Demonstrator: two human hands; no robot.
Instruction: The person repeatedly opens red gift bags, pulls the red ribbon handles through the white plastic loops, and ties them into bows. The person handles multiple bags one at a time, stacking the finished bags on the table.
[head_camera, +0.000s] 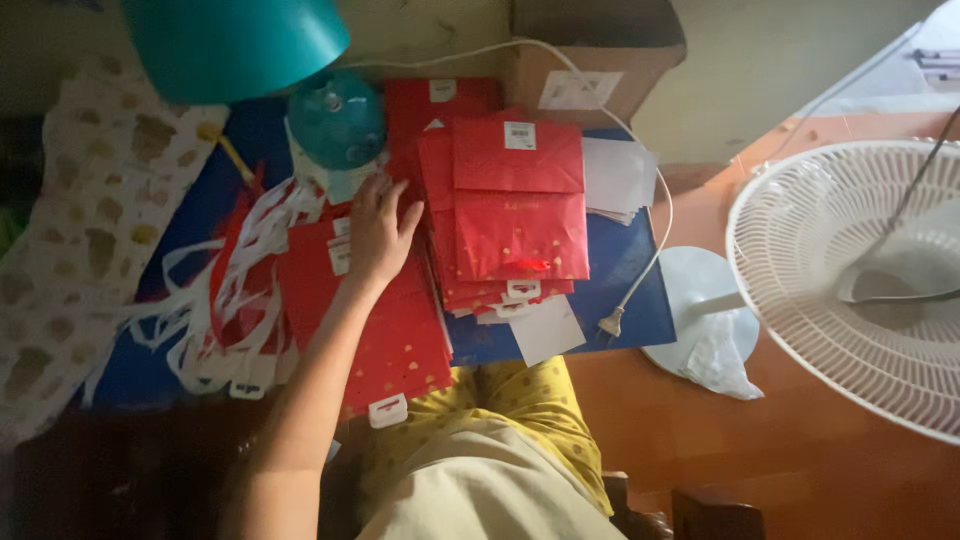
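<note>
We had our left hand (382, 232) laid flat, fingers spread, on the near pile of flat red paper bags with gold spots (385, 330); our right hand was out of sight. Just right of it, a taller stack of the same red bags (515, 215) sat squared on the blue board (625, 265), seemingly finished. A loose tangle of white ribbon handles (225, 300) to the left suggested plenty remained.

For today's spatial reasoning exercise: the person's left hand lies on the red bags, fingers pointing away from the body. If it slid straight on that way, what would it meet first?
Most likely the teal lamp base, just beyond the fingertips of the left hand resting on the red paper bags. Depth is unclear, so the fingers may first brush the white card at its foot.
</note>
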